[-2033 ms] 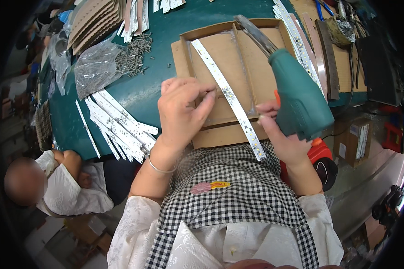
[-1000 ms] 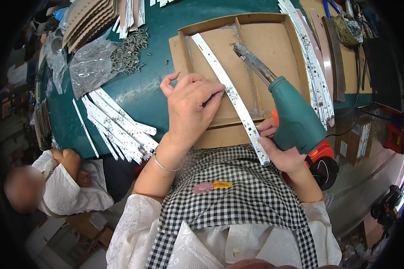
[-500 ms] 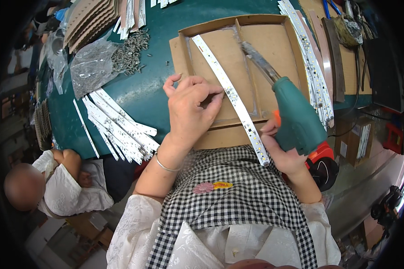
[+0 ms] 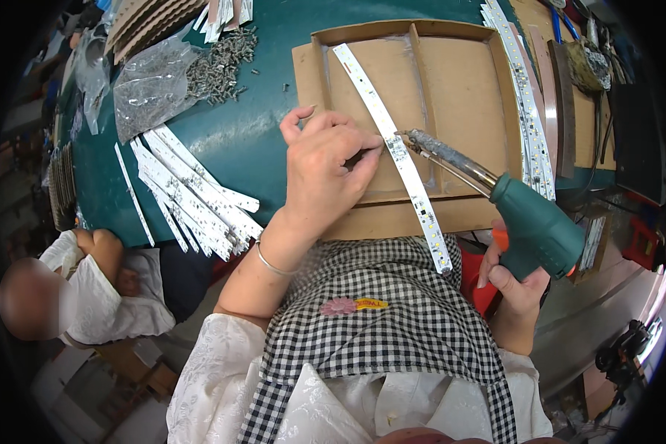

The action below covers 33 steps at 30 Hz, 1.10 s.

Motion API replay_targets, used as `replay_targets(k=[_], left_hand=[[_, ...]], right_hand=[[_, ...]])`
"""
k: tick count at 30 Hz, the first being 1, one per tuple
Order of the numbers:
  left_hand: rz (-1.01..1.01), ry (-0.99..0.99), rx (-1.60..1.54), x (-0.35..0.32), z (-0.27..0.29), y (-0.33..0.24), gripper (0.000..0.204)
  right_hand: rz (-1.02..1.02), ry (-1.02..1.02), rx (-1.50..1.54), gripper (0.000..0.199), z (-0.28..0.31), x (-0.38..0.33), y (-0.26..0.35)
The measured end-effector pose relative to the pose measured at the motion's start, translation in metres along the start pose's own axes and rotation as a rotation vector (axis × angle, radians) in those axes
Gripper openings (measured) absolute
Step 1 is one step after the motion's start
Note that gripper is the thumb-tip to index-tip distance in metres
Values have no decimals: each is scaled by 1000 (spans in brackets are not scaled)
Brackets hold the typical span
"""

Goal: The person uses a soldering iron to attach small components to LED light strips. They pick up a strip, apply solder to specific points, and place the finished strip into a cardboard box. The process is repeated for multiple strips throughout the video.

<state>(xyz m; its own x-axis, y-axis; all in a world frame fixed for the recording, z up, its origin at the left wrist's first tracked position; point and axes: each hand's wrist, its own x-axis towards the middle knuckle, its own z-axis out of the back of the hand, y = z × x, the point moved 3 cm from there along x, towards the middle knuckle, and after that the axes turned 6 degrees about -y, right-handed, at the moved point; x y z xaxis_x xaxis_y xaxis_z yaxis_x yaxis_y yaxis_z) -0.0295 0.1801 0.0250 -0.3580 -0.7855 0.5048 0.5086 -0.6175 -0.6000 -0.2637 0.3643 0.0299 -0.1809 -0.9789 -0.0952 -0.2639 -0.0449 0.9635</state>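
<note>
My right grip is clamped on the green soldering gun, tip near the white LED strip lying across the cardboard tray. My left grip is pinched together at the strip's edge; contents, I cannot tell. Advisable: brief tip contact, strip steady, fingertips clear.

The soldering gun hides part of the right hand; components on the LED strip are too small to identify; the upper edge crops brown stacked sheets.
</note>
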Motion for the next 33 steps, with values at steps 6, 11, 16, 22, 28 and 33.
replay_targets(k=[6,11,16,22,28,33], left_hand=[[-6,5,17,0,1,-1,13],[-7,16,20,0,1,-1,14],[-4,13,7,-2,1,1,14],[4,21,6,-1,2,1,15],[-6,7,-3,-1,1,2,15],[-11,2,2,-1,1,1,15]], right_hand=[[-16,9,-34,64,-3,4,-3],[-68,-77,0,54,-11,9,4],[-88,-30,-76,52,-4,8,4],[-91,-46,-60,51,-3,9,9],[-71,-57,-220,56,-1,10,5],[-60,80,-253,59,5,12,5]])
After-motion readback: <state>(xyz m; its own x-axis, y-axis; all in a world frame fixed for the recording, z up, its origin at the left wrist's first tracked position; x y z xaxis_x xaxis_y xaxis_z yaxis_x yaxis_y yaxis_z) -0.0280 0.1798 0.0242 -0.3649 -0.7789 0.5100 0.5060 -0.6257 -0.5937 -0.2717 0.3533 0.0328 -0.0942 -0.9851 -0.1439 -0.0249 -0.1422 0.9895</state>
